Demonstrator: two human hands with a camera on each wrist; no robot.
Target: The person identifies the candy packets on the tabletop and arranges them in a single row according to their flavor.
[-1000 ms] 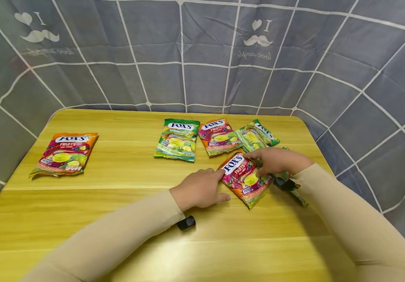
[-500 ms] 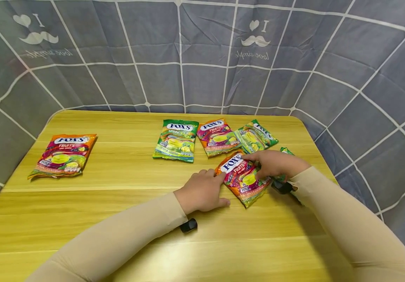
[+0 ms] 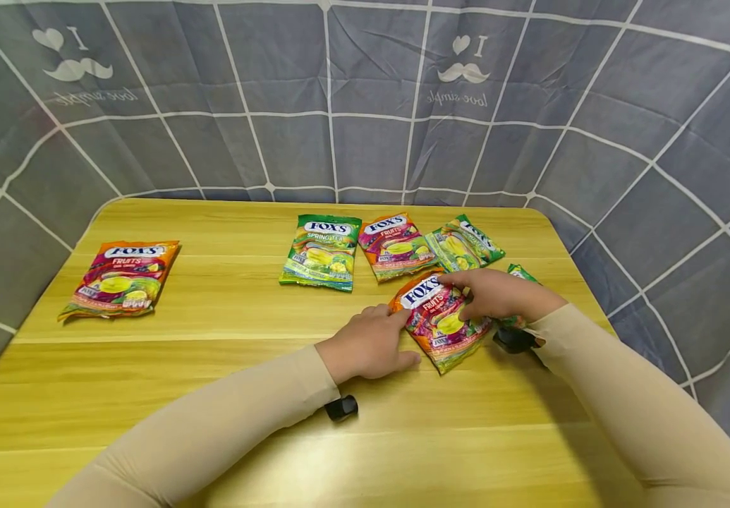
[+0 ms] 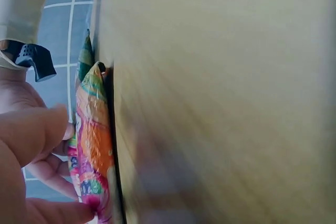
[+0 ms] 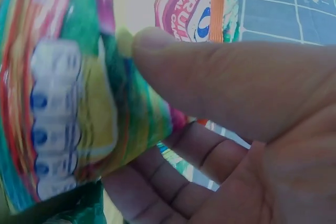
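Right of the frame's centre, the right hand [image 3: 501, 294] grips a Fruits candy bag [image 3: 443, 334]; the left hand [image 3: 367, 343] touches its edge with unclenched fingers [image 4: 60, 211].

Long, close-fitting beige sleeves cover both arms, the left sleeve [image 3: 212, 434] and right sleeve [image 3: 634, 395] plain, lightly creased, ending at the wrist. The left hand [image 3: 367, 343] and right hand [image 3: 501, 293] are bare. Under each cuff sits a small black device, the right one [image 4: 37, 61] angular and dotted with tiny holes.
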